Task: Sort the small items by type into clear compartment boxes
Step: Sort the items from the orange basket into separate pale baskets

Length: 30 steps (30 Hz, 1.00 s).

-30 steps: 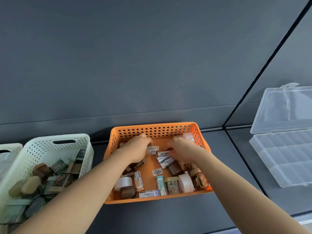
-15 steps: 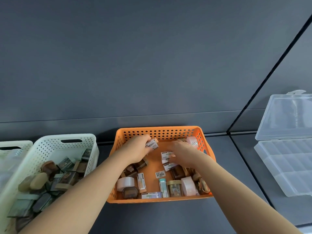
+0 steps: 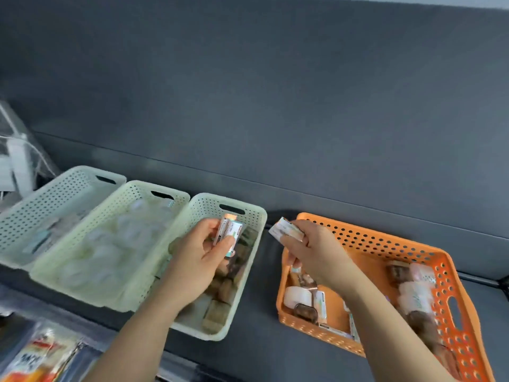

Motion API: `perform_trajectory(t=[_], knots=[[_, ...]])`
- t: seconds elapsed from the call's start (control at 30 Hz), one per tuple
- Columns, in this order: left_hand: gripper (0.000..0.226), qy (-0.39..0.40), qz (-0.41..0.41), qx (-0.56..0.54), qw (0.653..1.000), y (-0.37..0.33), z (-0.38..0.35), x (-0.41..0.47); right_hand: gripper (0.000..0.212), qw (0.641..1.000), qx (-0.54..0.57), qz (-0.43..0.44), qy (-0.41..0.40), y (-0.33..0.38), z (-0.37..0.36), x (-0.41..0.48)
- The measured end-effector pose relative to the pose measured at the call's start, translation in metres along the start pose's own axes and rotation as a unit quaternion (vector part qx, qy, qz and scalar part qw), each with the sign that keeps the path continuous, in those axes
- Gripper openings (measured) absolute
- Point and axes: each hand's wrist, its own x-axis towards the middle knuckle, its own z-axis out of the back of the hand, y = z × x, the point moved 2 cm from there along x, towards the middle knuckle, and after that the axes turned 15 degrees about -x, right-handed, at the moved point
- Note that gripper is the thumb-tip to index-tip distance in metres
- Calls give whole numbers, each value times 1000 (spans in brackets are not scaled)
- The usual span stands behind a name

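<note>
Gripped: small wrapped packs (image 3: 230,232), pinched in left hand (image 3: 198,260) above pale basket (image 3: 248,210); further packs (image 3: 285,230) clasped by right hand (image 3: 316,252) over orange basket (image 3: 385,241) rim. Judged light, stiff, slick-wrapped; best held across flat faces.

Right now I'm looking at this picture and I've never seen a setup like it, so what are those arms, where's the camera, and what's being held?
There is no machine: these are a person's bare arms, filmed by a camera worn on the head, looking down. On the dark surface stand three pale baskets and an orange basket holding tape rolls, jars and packs. The left hand grips a few small labelled packs above the rightmost pale basket. The right hand pinches similar packs over the orange basket's corner.
</note>
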Motion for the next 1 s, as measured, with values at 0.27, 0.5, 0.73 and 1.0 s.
perform_trajectory(t=[0.27,0.5,0.73,1.0], knots=[[17,-126,-10,51,991,16,184,-6,10,996,62,54,44,126,-84,47],[14,-119,44,254,959,51,339,35,12,998,52,44,8,226,-164,94],[21,40,124,334,933,98,397,92,13,999,-11,33,-30,284,-212,129],[28,50,57,398,914,101,417,97,29,983,-161,85,12,328,-252,178]])
